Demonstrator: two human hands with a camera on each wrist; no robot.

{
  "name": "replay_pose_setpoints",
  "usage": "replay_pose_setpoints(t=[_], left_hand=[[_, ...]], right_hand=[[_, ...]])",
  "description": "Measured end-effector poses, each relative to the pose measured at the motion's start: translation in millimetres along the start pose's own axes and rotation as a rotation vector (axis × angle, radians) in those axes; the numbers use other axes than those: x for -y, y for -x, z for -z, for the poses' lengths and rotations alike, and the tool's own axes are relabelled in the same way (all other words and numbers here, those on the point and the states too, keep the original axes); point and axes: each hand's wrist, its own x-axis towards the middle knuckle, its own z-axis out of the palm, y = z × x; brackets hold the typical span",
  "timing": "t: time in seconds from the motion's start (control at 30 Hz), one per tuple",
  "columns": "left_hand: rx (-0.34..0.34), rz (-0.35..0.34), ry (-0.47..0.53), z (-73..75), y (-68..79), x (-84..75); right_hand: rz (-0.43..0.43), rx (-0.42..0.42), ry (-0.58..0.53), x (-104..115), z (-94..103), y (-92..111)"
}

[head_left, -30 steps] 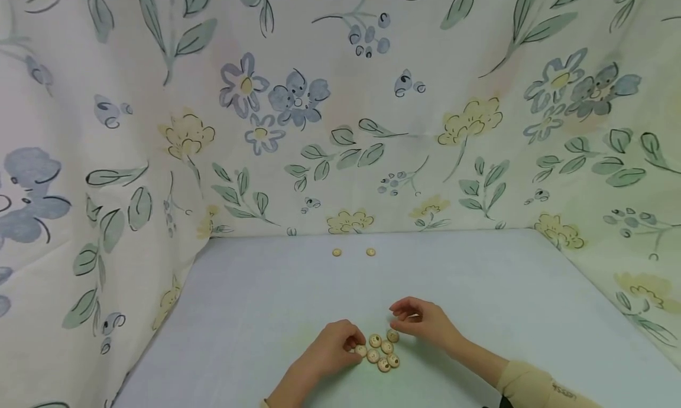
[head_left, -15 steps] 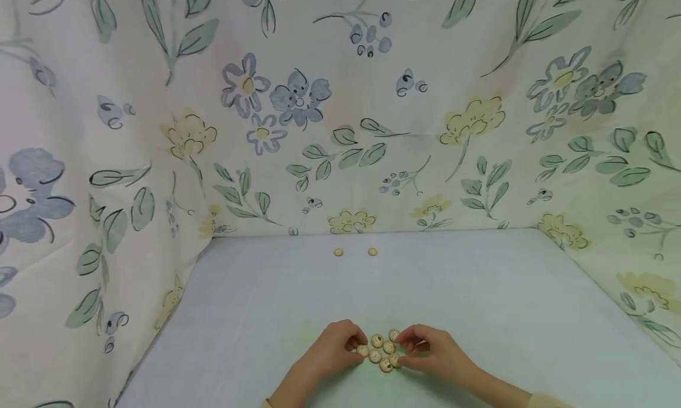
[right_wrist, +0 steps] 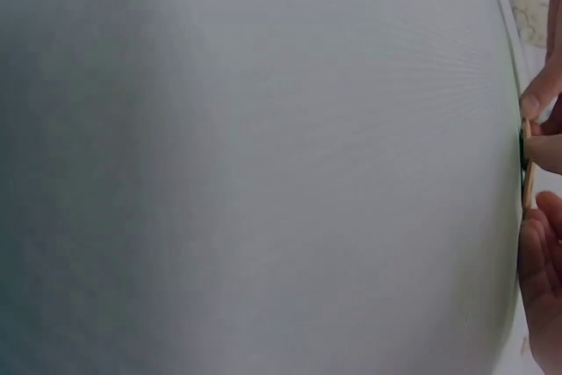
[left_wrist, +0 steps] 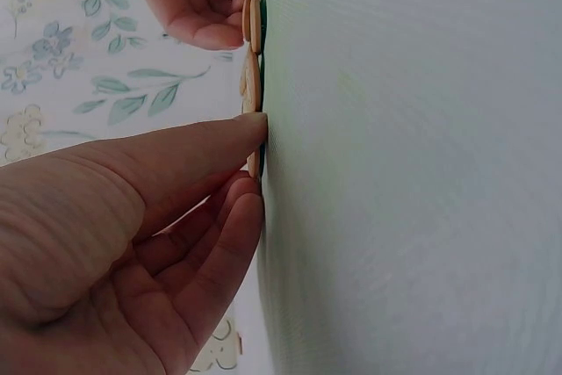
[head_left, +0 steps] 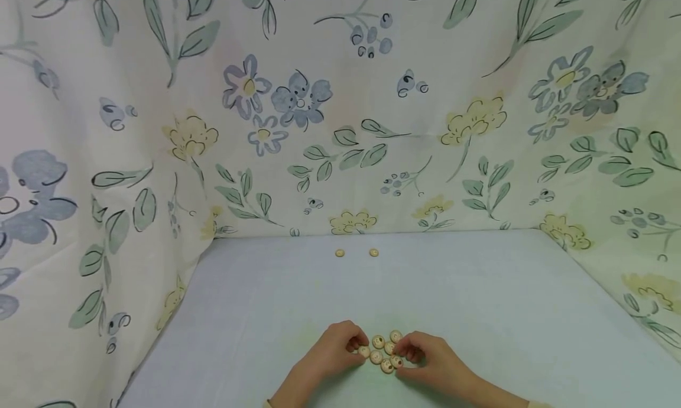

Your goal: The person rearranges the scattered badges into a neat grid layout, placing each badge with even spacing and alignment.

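Several round wooden buttons (head_left: 376, 357) lie in a close cluster on the pale cloth, in the head view's lower middle. My left hand (head_left: 339, 350) pinches the leftmost button (head_left: 364, 351) between thumb and fingers; in the left wrist view that button's thin edge (left_wrist: 255, 160) shows between them. From the right, my right hand (head_left: 428, 360) has its thumb and fingertips on either side of a button (head_left: 396, 362) at the cluster's right edge. Its fingers partly cover a neighbouring button (head_left: 390, 349). In the right wrist view both hands are cut off at the right edge.
Two more buttons, one on the left (head_left: 340, 252) and one on the right (head_left: 374, 252), lie apart near the back of the cloth-covered table (head_left: 255, 301). A floral curtain (head_left: 319, 177) stands behind and along both sides.
My right hand has come down from above the cluster's upper right to the button at its right edge, its fingers drawing closer together. My left hand stays at the leftmost button.
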Motion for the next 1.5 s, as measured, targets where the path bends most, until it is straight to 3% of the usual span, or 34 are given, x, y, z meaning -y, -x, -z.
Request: replay_pose_setpoints(t=[0.57, 1.07, 1.5], left_hand=[[0.003, 0.035, 0.028, -2.3, 0.4, 2.1], [0.006, 0.031, 0.036, 0.4, -0.2, 0.3], [0.01, 0.021, 0.023, 0.2, -0.7, 1.6]], right_hand=[[0.003, 0.058, 0.015, -0.1, 1.2, -5.3], [0.011, 0.04, 0.015, 3.4, 1.3, -8.2], [-0.071, 0.047, 0.013, 3.5, 3.7, -9.2]])
